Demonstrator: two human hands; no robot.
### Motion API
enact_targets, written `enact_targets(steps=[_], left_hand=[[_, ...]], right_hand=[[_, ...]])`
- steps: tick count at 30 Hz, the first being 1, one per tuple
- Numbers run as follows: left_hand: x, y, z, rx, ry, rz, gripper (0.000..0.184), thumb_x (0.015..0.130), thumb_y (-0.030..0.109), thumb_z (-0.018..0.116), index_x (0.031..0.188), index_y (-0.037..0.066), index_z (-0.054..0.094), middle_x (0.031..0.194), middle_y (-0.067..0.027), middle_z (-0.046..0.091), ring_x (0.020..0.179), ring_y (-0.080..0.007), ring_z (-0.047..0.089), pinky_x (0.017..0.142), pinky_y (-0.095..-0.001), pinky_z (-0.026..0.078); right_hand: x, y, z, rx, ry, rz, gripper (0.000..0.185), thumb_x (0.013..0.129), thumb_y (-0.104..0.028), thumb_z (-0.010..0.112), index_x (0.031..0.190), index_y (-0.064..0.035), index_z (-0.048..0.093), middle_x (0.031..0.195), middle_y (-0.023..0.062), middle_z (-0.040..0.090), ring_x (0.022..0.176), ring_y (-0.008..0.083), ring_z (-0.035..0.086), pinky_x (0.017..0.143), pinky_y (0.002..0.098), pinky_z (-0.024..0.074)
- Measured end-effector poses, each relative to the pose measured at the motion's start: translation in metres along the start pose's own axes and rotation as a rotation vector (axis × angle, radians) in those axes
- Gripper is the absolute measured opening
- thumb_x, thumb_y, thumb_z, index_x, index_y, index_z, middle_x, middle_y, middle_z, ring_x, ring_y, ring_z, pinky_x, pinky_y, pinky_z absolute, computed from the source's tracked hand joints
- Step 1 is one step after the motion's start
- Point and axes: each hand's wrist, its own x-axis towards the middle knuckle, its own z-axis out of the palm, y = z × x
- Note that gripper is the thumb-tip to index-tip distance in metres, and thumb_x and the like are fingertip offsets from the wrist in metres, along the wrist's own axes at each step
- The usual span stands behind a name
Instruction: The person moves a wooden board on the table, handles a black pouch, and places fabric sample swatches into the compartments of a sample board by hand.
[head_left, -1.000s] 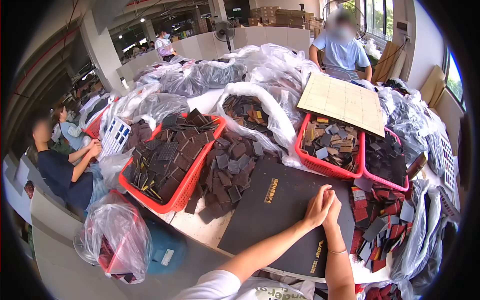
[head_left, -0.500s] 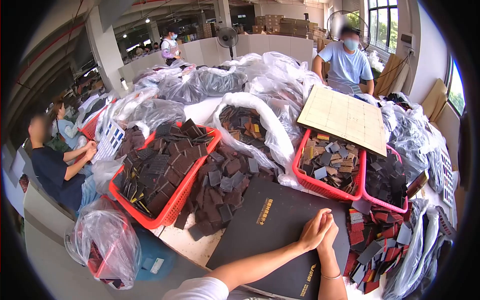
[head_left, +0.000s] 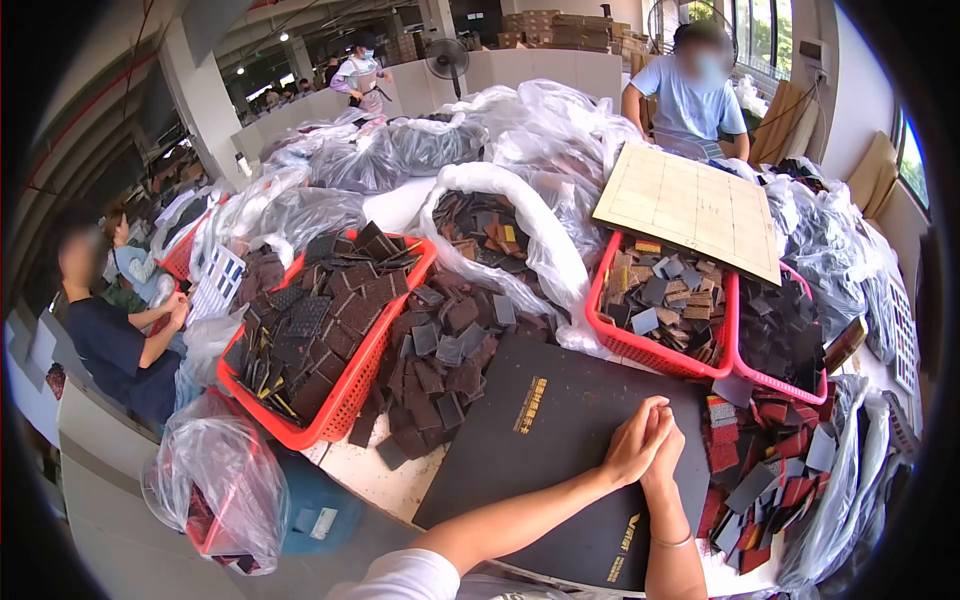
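Observation:
A large black folder [head_left: 560, 420] with gold lettering lies flat in front of me. Over its right part my left hand [head_left: 636, 445] and my right hand [head_left: 664, 462] are clasped together, fingers wrapped round each other. No object shows between them. Left of the folder is a loose pile of dark sample squares [head_left: 440, 350]. A red basket [head_left: 345, 400] full of dark pieces stands beyond that pile. To the right of the hands lie red and grey pieces [head_left: 770, 470].
A red basket [head_left: 655, 358] and a pink basket [head_left: 780, 380] sit behind the folder, partly under a wooden board [head_left: 690, 210]. Plastic bags [head_left: 540, 130] cover the table's far side. A person [head_left: 690, 100] sits across; another person [head_left: 120, 330] is at left.
My hands stay clasped over the folder. The camera view has shifted slightly. The standing person in the background has turned and changed arm position.

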Motion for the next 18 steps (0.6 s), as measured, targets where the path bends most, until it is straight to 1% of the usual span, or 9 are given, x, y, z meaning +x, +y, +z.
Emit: enact_targets(steps=[2, 5, 8, 12, 18], left_hand=[[0.0, -0.002, 0.0, -0.003, -0.012, -0.009, 0.04, 0.1, 0.031, 0.051, 0.128, 0.003, 0.045, 0.117, -0.0187, 0.06, 0.109, -0.0291, 0.06, 0.093, -0.0372, 0.046], [0.0, -0.003, 0.0, -0.009, -0.006, 0.003, 0.04, 0.1, 0.031, 0.051, 0.128, 0.002, 0.046, 0.114, -0.0179, 0.06, 0.107, -0.0284, 0.061, 0.092, -0.0368, 0.046], [0.0, 0.001, -0.001, -0.028, -0.005, -0.008, 0.04, 0.1, 0.03, 0.052, 0.127, 0.002, 0.046, 0.112, -0.0175, 0.061, 0.105, -0.027, 0.061, 0.091, -0.0362, 0.046], [0.0, -0.002, 0.0, -0.018, 0.005, 0.014, 0.039, 0.1, 0.029, 0.052, 0.127, 0.002, 0.046, 0.11, -0.0175, 0.061, 0.104, -0.0255, 0.061, 0.091, -0.0356, 0.047], [0.001, 0.0, -0.001, -0.027, 0.01, 0.007, 0.038, 0.1, 0.028, 0.052, 0.127, 0.002, 0.047, 0.109, -0.0179, 0.061, 0.103, -0.0252, 0.062, 0.09, -0.0353, 0.047]], right_hand=[[-0.001, -0.009, -0.006, 0.078, 0.022, -0.016, 0.021, 0.096, -0.025, 0.053, 0.102, -0.0066, 0.061, 0.074, 0.0178, 0.066, 0.066, 0.0369, 0.066, 0.054, 0.0443, 0.0496], [-0.001, -0.006, -0.003, 0.064, 0.027, -0.006, 0.021, 0.096, -0.025, 0.053, 0.103, -0.0068, 0.061, 0.074, 0.0177, 0.066, 0.066, 0.0367, 0.066, 0.054, 0.0437, 0.0496], [0.0, -0.011, -0.008, 0.042, -0.03, 0.064, 0.021, 0.096, -0.025, 0.053, 0.102, -0.0067, 0.061, 0.074, 0.0177, 0.066, 0.066, 0.0366, 0.066, 0.054, 0.0436, 0.0496], [0.001, -0.017, -0.013, 0.059, -0.045, 0.057, 0.022, 0.096, -0.026, 0.053, 0.102, -0.0066, 0.061, 0.074, 0.0183, 0.066, 0.067, 0.0365, 0.066, 0.055, 0.0445, 0.0498], [0.002, -0.009, -0.004, 0.105, 0.088, -0.031, 0.023, 0.097, -0.024, 0.052, 0.089, -0.0035, 0.057, 0.069, 0.0161, 0.06, 0.06, 0.0313, 0.062, 0.053, 0.0411, 0.0467]])
